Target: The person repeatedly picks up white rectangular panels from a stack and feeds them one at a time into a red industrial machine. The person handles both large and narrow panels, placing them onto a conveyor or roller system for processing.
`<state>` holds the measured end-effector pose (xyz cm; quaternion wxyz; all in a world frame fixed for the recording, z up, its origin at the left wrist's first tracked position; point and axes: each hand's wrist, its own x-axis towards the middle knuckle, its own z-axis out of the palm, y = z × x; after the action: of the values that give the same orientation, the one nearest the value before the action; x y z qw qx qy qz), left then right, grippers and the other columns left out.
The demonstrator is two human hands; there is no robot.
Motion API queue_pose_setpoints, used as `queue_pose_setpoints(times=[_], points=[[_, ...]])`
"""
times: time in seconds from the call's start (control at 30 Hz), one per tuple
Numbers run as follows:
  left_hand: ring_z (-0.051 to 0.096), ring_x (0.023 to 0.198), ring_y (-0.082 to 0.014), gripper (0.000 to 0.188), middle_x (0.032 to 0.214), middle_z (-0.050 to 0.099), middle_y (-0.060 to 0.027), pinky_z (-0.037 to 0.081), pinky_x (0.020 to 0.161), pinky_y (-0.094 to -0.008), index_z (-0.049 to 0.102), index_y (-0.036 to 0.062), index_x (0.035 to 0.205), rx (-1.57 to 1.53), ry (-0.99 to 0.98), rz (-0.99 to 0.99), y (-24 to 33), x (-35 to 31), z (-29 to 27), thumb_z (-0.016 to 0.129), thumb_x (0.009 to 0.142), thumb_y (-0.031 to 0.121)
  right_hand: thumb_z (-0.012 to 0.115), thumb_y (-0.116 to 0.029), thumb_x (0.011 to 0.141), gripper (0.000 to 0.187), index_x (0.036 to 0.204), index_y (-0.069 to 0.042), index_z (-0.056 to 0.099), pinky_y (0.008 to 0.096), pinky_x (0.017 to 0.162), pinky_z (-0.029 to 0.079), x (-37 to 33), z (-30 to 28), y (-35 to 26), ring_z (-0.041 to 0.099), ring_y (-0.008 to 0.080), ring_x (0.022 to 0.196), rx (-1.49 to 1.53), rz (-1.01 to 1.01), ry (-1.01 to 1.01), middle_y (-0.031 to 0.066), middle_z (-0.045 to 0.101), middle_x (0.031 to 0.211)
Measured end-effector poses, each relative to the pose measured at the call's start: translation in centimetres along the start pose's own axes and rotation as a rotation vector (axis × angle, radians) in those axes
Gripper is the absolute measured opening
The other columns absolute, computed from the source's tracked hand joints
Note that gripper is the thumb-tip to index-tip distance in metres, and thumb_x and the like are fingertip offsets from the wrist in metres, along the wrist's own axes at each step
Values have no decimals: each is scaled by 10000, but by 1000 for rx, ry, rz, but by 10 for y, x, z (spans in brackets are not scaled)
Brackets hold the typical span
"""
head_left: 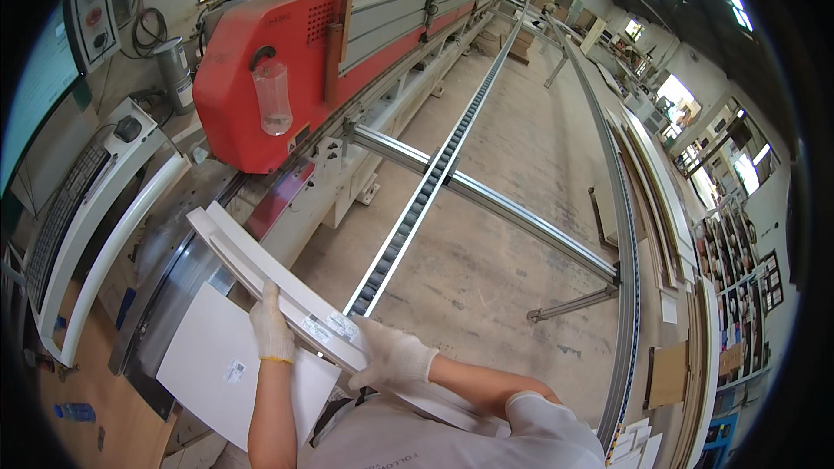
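Holding a long white moulded panel (287, 291), both gloved hands have a closed grip on it. The left hand (272, 326) clasps its near edge; the right hand (393, 358) sits just beside.

Both arms come up from the lower edge, bare from the elbow to the wrist, and each hand wears a pale knitted glove. The left hand (271, 323) points upward and away from the body, its forearm running nearly straight up from the bottom edge, with a thin yellow band at the glove's cuff. Its fingers (270, 293) lie extended and close together, pressing flat. The right hand (393, 356) sits a little nearer the body, its forearm bent in from the right across the chest. Its fingers (369, 328) curl over in a closed grip.
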<state>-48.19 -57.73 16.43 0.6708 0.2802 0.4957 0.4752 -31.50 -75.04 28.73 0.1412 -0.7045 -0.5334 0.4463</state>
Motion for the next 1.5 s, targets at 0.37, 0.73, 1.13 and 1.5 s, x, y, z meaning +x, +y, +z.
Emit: queue_pose_setpoints(times=[0.37, 0.73, 1.13, 1.5], points=[[648, 774, -300, 658, 836, 695, -190, 514, 753, -483, 716, -64, 963, 644, -43, 343, -17, 14, -2, 568, 1063, 569, 869, -401, 786, 823, 1452, -46, 540, 496, 965, 582, 10, -5, 19, 737, 422, 1103, 11, 93, 73, 252, 747, 1166], [618, 981, -520, 255, 986, 604, -257, 416, 883, -841, 728, -41, 979, 1859, 142, 998, 34, 22, -8, 628, 957, 193, 920, -258, 715, 820, 1418, -13, 577, 465, 953, 585, 27, 18, 45, 748, 402, 1087, -107, 3, 228, 258, 751, 1163], [620, 958, -697, 345, 1187, 595, -449, 416, 721, -939, 693, -96, 1100, 2291, -149, 1114, 41, 36, -9, 601, 926, 187, 942, -244, 744, 776, 1402, -3, 607, 445, 856, 601, 68, -6, 36, 756, 369, 930, -236, 71, 338, 218, 759, 1103], [648, 998, -666, 348, 1162, 575, -479, 586, 731, -838, 595, -197, 1143, 2274, -293, 1711, 30, 74, -28, 553, 933, 77, 671, -255, 1040, 441, 1390, 14, 658, 467, 880, 562, 134, -8, 53, 710, 433, 972, 46, -111, 336, 273, 733, 1107]])
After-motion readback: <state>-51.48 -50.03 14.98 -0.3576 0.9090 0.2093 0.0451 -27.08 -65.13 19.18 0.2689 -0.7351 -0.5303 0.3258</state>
